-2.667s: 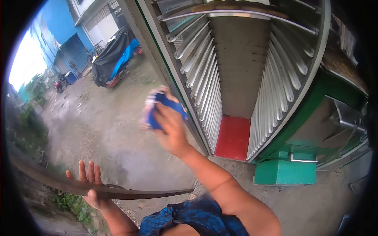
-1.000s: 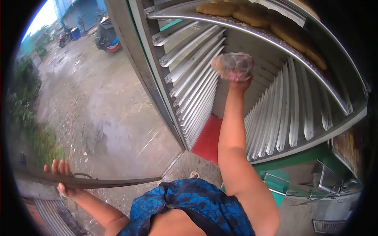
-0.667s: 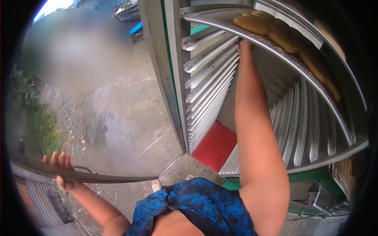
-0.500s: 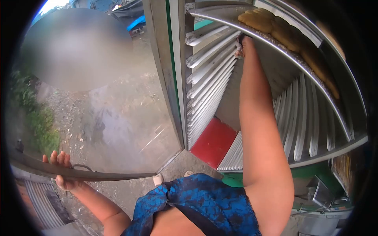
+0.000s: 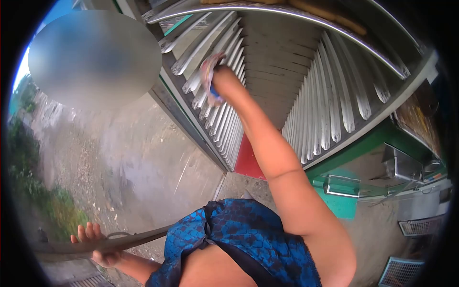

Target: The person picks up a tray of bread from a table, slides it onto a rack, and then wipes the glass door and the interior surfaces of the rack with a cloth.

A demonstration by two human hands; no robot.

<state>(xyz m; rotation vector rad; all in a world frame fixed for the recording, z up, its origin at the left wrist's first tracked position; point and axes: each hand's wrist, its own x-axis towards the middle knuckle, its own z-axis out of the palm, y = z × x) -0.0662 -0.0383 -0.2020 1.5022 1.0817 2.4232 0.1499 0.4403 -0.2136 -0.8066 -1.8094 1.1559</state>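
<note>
At the lower left, my left hand (image 5: 98, 244) is wrapped round a dark metal rail (image 5: 138, 240), with the fingers over its far side. My right arm stretches forward, and my right hand (image 5: 224, 79) holds a crumpled multicoloured cloth (image 5: 209, 79). The cloth lies against the left-hand metal slats (image 5: 217, 115) inside a tall rack. Its curved front edge (image 5: 287, 10) crosses above my hand. Bread-like brown pieces (image 5: 330, 16) rest on the top tray.
A red panel (image 5: 249, 160) lies low inside the rack. More slats (image 5: 334, 105) line its right side. Wet ground (image 5: 138, 162) and green plants (image 5: 62, 210) are on the left. Wire-fronted crates (image 5: 399, 272) and a green counter (image 5: 354, 143) stand at the right.
My right hand has moved left and nearer with the cloth, from deep in the rack to the left slats. The view has shifted, and the bread sits higher in it. My left hand stays on the rail.
</note>
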